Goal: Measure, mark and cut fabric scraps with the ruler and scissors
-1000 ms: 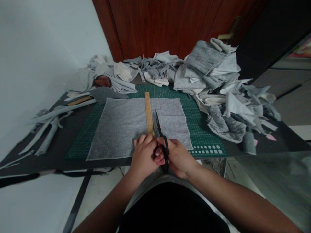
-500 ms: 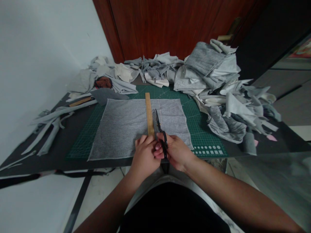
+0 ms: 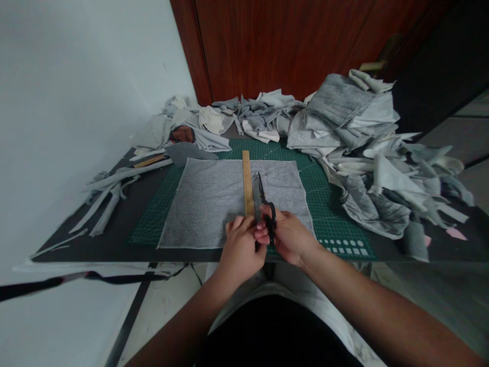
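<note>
The right hand [image 3: 288, 237] closes around black scissors [image 3: 266, 206], blades to twelve o'clock; the left hand [image 3: 241, 244] presses flat on grey cloth [image 3: 202, 214], beside the wooden ruler [image 3: 247, 178].

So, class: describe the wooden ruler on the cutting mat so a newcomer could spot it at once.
Find the green cutting mat and the grey fabric square on it. The wooden ruler lies across that fabric, its far end past the edge, just left of the black scissors.
</note>
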### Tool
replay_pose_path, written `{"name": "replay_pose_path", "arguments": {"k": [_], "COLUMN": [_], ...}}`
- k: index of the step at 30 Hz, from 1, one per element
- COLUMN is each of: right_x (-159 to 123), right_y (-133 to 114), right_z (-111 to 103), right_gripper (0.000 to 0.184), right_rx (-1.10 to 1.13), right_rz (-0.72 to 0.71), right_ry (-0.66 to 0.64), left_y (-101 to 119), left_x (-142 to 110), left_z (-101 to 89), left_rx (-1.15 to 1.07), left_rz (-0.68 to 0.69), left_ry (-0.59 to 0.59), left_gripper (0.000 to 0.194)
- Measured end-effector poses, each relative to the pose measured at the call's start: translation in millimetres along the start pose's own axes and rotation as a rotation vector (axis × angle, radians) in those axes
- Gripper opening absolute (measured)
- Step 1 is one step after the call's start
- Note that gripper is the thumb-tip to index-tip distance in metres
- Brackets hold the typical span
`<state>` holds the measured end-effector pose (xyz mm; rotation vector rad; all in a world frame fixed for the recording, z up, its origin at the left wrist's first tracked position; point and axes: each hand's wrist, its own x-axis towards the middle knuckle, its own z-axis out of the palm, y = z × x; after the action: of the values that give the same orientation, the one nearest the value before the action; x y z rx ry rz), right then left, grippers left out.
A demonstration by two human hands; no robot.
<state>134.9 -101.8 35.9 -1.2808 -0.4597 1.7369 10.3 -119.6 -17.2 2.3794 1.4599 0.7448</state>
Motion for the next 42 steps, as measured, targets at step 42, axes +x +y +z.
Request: {"name": "replay_pose_path", "arguments": {"k": [42], "right_x": [43.5], "right_y": [-19.3], "right_z": [7.7], "right_gripper": [0.030], "right_rx": [-0.067], "right_rz": [-0.026], "right_ry": [0.022], "left_y": [0.1], "left_x": [0.5], "left_z": [-2.7], "left_rx": [-0.025], "left_rz": [0.005], "left_ry": [-0.033], "left_gripper": [0.014]}}
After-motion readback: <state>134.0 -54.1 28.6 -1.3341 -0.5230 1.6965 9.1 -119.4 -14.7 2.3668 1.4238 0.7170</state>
